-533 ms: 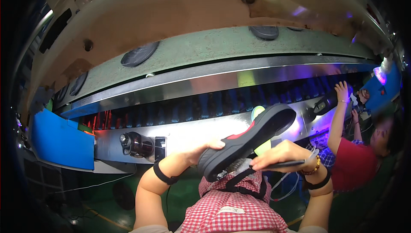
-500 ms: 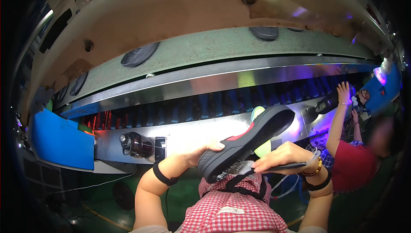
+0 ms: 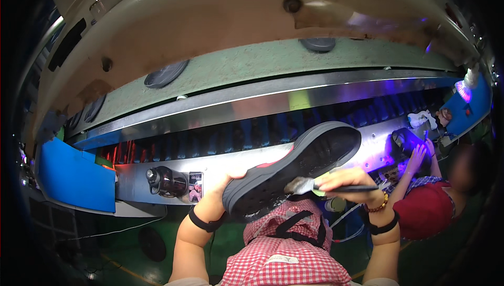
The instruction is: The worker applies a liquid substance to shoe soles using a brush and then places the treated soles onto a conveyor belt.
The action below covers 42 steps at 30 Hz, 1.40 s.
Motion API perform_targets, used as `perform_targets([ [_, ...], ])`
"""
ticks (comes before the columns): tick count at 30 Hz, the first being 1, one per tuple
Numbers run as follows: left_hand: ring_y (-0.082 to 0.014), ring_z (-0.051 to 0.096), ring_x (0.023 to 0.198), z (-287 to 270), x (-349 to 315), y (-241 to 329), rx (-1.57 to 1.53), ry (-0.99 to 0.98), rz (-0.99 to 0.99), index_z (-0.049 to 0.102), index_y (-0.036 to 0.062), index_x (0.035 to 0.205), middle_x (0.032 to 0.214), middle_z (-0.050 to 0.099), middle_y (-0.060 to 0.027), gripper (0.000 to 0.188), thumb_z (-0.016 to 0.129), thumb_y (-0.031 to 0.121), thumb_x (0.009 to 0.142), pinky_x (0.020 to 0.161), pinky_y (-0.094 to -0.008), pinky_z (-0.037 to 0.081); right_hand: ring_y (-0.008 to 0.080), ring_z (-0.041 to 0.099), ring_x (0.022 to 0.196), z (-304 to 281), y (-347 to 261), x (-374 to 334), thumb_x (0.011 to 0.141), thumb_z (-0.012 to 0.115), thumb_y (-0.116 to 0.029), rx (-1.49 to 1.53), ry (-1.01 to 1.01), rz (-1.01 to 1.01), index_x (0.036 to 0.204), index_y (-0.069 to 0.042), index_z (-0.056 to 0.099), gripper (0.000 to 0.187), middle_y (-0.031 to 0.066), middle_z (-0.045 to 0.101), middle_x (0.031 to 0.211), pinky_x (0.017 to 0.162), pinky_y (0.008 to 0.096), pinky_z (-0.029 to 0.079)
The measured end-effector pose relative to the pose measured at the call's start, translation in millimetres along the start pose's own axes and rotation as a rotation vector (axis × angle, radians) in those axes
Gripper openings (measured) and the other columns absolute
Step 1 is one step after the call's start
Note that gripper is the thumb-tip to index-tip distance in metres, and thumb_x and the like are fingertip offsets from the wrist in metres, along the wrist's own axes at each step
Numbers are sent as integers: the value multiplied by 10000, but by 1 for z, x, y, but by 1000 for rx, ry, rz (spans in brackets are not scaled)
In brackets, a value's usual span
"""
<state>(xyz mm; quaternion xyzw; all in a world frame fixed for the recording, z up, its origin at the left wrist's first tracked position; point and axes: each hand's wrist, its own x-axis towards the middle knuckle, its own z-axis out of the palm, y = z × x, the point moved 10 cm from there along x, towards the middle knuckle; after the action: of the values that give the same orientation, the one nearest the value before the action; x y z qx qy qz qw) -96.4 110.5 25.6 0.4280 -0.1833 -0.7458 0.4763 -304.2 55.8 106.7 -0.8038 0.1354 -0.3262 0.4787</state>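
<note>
A dark grey shoe (image 3: 328, 149) with a bit of red on its upper is held at a slant over the near edge of the metal bench, its black underside turned toward me. My left hand (image 3: 227, 185) grips it by the lower left end, the fingers partly hidden behind. My right hand (image 3: 349, 181) is closed round the black handle of a brush (image 3: 300, 185). Its pale bristles touch the middle of the underside. A wet, shiny patch shows along the near edge toward the lower left end.
On the bench (image 3: 139, 183) stand a dark bottle (image 3: 169, 181) and a phone (image 3: 195, 186). Behind, grey soles (image 3: 167, 74) lie on a green belt (image 3: 236, 63) under a large hood. At right a co-worker (image 3: 425, 210) handles a dark shoe (image 3: 404, 141) near a lamp (image 3: 464, 90).
The brush has moved from the shoe's lower left end up to its middle. The shoe has shifted left, its underside turned more toward me. The co-worker's raised hand has come down to a shoe.
</note>
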Motion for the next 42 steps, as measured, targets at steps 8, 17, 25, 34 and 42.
perform_targets([
  [8, -267, 480, 1126, -18, -4, -3, -235, 49, -30, 423, -29, 1239, 1252, 480, -174, 513, 404, 267, 822, 999, -353, 330, 221, 637, 843, -17, 16, 0, 713, 678, 21, 6, 159, 12, 900, -15, 655, 192, 132, 655, 930, 744, 289, 501],
  [17, -239, 532, 1059, -9, 23, 23, -383, -343, 152, 487, 11, 1197, 1177, 547, -110, 543, 408, 455, 895, 984, -358, 358, 223, 634, 768, -4, -49, -9, 606, 764, -15, -18, 179, -106, 805, -38, 659, 227, 121, 662, 848, 672, 298, 496],
  [25, -344, 472, 1116, 45, 68, -30, -513, -443, 218, 313, 34, 1328, 1291, 424, -155, 946, 239, 773, 743, 946, -513, 373, 89, 595, 678, 36, 63, -9, 756, 671, -47, 303, 327, 362, 935, 5, 654, 187, 65, 658, 811, 634, 205, 485],
  [34, -276, 544, 997, -5, 76, -15, -505, -2, 452, 431, 63, 1234, 1148, 545, -124, 873, 170, 757, 772, 899, -413, 426, 203, 649, 740, 59, 0, 13, 678, 683, -64, -339, 255, -102, 828, -38, 649, 156, 96, 657, 806, 654, 285, 509],
  [42, -320, 547, 953, -3, 56, 22, -489, -38, 608, 506, -6, 1120, 1042, 578, -181, 951, 187, 799, 728, 899, -452, 416, 206, 649, 764, 59, -18, 2, 668, 696, -72, -178, -8, -102, 811, -51, 650, 152, 85, 661, 824, 683, 286, 513],
])
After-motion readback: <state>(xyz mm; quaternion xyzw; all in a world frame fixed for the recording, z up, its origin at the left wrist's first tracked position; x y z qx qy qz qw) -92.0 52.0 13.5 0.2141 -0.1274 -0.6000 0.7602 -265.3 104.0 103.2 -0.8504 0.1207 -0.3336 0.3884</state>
